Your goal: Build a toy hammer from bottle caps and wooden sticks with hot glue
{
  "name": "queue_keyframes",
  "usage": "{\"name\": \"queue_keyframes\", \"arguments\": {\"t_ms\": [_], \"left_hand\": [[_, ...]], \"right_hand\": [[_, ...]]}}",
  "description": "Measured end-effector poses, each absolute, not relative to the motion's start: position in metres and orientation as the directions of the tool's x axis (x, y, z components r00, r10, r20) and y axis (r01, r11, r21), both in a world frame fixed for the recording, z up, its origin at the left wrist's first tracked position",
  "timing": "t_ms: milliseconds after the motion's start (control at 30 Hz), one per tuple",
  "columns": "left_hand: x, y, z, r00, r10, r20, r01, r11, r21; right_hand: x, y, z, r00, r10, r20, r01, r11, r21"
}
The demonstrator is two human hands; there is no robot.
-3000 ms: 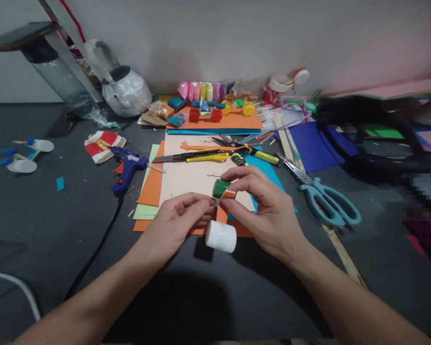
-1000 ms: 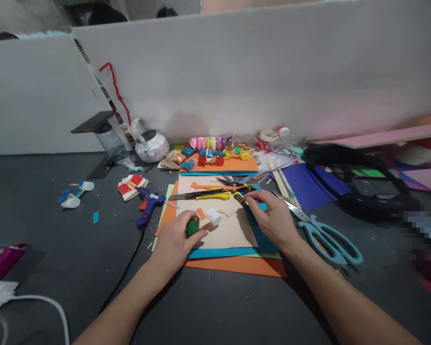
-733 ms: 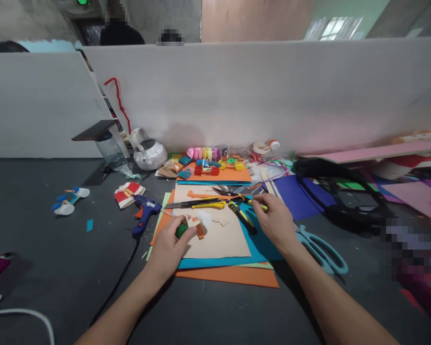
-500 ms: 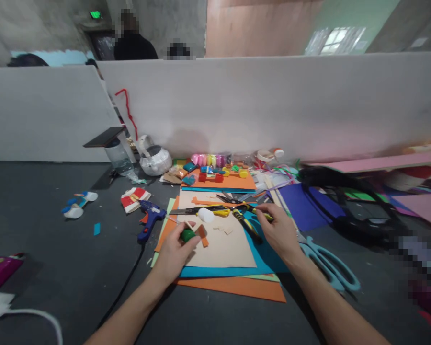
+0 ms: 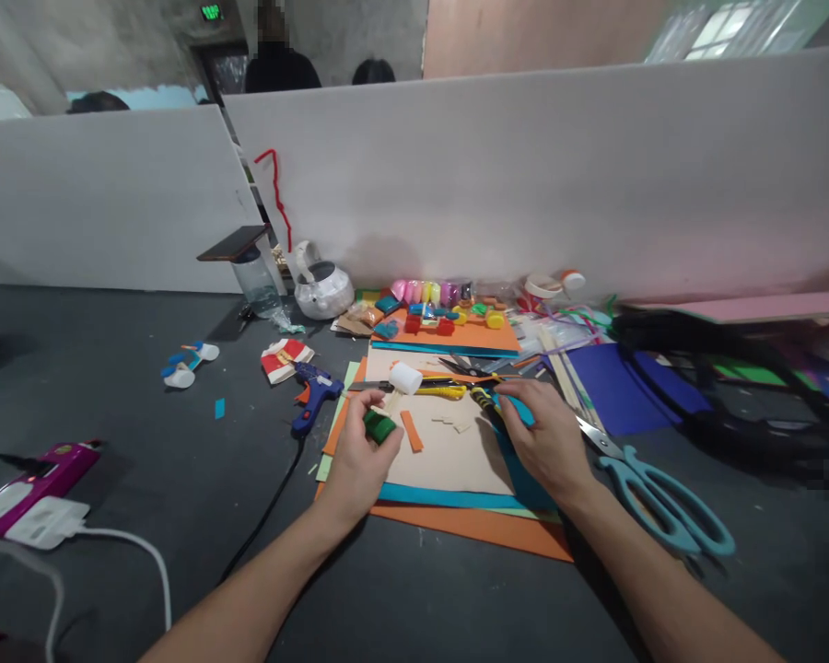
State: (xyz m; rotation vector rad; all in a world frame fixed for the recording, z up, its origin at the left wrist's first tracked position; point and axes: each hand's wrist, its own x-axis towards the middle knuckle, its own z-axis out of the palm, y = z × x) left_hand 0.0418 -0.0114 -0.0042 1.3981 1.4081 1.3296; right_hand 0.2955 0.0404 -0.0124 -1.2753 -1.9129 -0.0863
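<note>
My left hand (image 5: 364,453) is closed around a dark green rounded piece (image 5: 379,425), gripped between thumb and fingers. Pale thin sticks (image 5: 391,401) show just beyond its fingertips, beside a white cylinder (image 5: 405,378); whether these join the green piece I cannot tell. My right hand (image 5: 544,440) has its fingers curled on the yellow-and-black handles of a pair of pliers (image 5: 487,401), partly hidden by the hand. An orange strip (image 5: 412,431) and several small wooden bits (image 5: 449,422) lie on the beige sheet (image 5: 449,470) between the hands.
A blue glue gun (image 5: 314,396) lies left of the sheets, its cord trailing forward. Large teal-handled scissors (image 5: 663,502) lie at right. A yellow utility knife (image 5: 442,390) rests behind the hands. A magenta power strip (image 5: 62,470) sits far left; a black strap (image 5: 718,396) lies right.
The view has shifted, so the table appears farther right and higher. My right hand has curled further over the pliers' handles. My left hand has turned the green piece, still held.
</note>
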Motion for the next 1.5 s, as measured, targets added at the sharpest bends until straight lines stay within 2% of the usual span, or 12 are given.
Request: {"name": "queue_keyframes", "arguments": {"t_ms": [267, 333, 433, 600, 733, 867, 933, 1100, 1167, 1300, 1500], "left_hand": [[0.043, -0.018, -0.005, -0.067, 0.968, 0.241, 0.319, -0.208, 0.924], [0.045, -0.021, -0.006, -0.026, 0.966, 0.257, 0.335, -0.234, 0.913], [0.048, -0.027, -0.009, 0.071, 0.956, 0.283, 0.35, -0.29, 0.891], [0.05, -0.032, -0.007, 0.202, 0.922, 0.33, 0.368, -0.383, 0.847], [0.044, -0.028, 0.006, 0.3, 0.924, 0.235, 0.346, -0.335, 0.876], [0.037, -0.021, 0.014, 0.344, 0.938, 0.048, 0.334, -0.17, 0.927], [0.035, -0.019, 0.012, 0.339, 0.94, 0.037, 0.336, -0.157, 0.929], [0.034, -0.016, 0.01, 0.3, 0.942, 0.153, 0.406, -0.271, 0.873], [0.033, -0.014, 0.012, 0.218, 0.96, 0.177, 0.416, -0.255, 0.873], [0.024, -0.008, 0.014, -0.006, 0.971, 0.237, 0.38, -0.217, 0.899], [0.017, 0.002, 0.005, -0.168, 0.936, 0.308, 0.236, -0.265, 0.935]], "right_hand": [[0.277, 0.027, -0.002, -0.238, 0.761, 0.604, 0.718, 0.556, -0.418], [0.268, 0.02, 0.002, -0.272, 0.794, 0.544, 0.646, 0.57, -0.507], [0.252, 0.01, 0.01, -0.341, 0.84, 0.422, 0.452, 0.54, -0.71], [0.243, 0.006, 0.018, -0.389, 0.849, 0.357, 0.391, 0.503, -0.771], [0.253, 0.013, 0.016, -0.392, 0.849, 0.353, 0.403, 0.504, -0.764], [0.262, 0.02, 0.009, -0.355, 0.855, 0.378, 0.387, 0.502, -0.773], [0.262, 0.02, 0.007, -0.351, 0.854, 0.384, 0.392, 0.507, -0.768], [0.257, 0.015, 0.01, -0.376, 0.846, 0.377, 0.414, 0.518, -0.749], [0.257, 0.015, 0.009, -0.35, 0.847, 0.401, 0.415, 0.524, -0.744], [0.259, 0.017, 0.0, -0.27, 0.86, 0.434, 0.558, 0.507, -0.657], [0.252, 0.016, -0.005, -0.39, 0.819, 0.42, 0.608, 0.572, -0.55]]}}
